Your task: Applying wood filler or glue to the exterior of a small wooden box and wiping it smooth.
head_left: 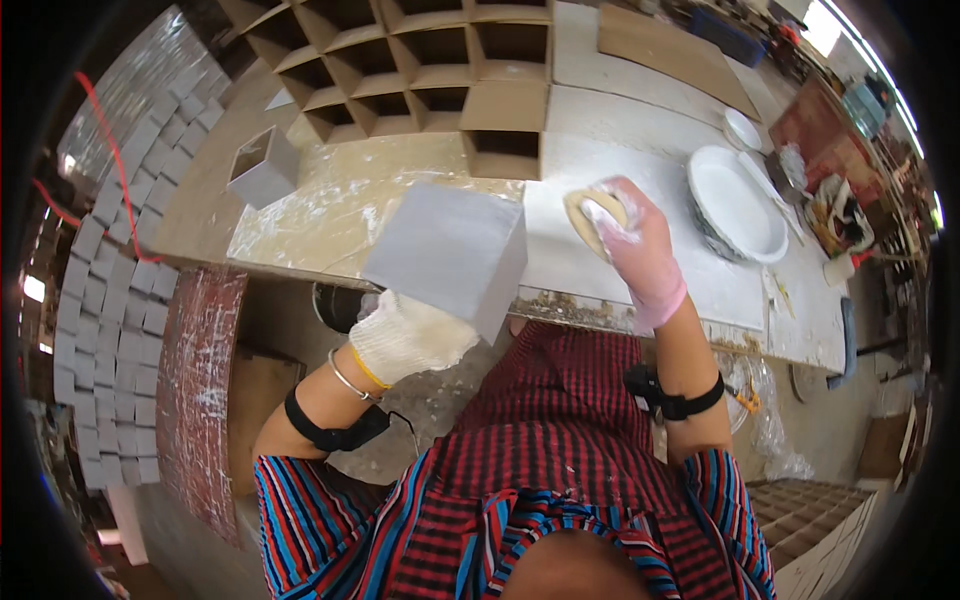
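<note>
A grey cardboard box [445,240] is held tilted over the table's near edge, its broad flat face turned up. My left hand [415,338], in a white knitted glove, supports it from the near side; the fingers are hidden behind or within the box. To the right of the box, my right hand [645,245], in a thin pink glove smeared with white, is closed around a beige oval sponge [585,224]. A gap lies between the sponge and the box. Past the right hand sits a white oval basin [740,210].
Open brown cardboard boxes [505,95] are stacked at the table's far side. A small grey open box [265,168] stands at the left. Many grey boxes [125,340] form a pile on the far left. A small white bowl [741,129] is behind the basin.
</note>
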{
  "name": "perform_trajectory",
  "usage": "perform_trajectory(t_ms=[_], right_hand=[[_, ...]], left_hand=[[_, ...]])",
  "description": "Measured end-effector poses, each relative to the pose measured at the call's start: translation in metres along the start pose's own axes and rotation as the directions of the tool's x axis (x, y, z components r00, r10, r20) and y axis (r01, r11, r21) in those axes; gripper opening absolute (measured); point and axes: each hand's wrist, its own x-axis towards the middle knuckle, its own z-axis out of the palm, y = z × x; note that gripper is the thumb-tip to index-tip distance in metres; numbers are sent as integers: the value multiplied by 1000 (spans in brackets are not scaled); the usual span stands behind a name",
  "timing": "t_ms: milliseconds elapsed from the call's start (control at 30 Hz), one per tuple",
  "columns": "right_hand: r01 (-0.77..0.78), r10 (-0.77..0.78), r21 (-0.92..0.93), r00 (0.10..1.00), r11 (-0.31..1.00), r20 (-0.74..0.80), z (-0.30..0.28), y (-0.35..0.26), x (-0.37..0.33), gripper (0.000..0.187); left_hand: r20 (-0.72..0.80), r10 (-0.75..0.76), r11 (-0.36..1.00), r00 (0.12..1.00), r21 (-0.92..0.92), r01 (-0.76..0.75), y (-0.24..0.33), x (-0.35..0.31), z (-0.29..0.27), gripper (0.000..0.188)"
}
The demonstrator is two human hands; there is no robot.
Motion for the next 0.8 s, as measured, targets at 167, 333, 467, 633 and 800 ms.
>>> perform_trajectory(t_ms=[167, 333, 467, 633, 800], right_hand=[[-230, 215, 290, 973, 929, 83, 13, 47, -26, 16], [-250, 237, 332, 968, 909, 82, 23, 69, -40, 12], [-299, 271, 364, 954, 882, 128, 33, 73, -43, 16], [-293, 295, 460, 953, 838, 69, 41, 73, -42, 8], [-322, 321, 405, 944, 855, 73, 39, 80, -46, 13]], left_hand=[[230, -90, 995, 969, 49, 81, -17, -12, 9, 23], [478, -213, 943, 852, -129, 308, -30, 21, -47, 26], [484, -490, 774, 725, -143, 617, -92, -6, -42, 39], [373, -795, 442, 478, -182, 878, -148, -57, -23, 55], [487, -793, 66, 366, -529, 846, -188, -77, -45, 67]])
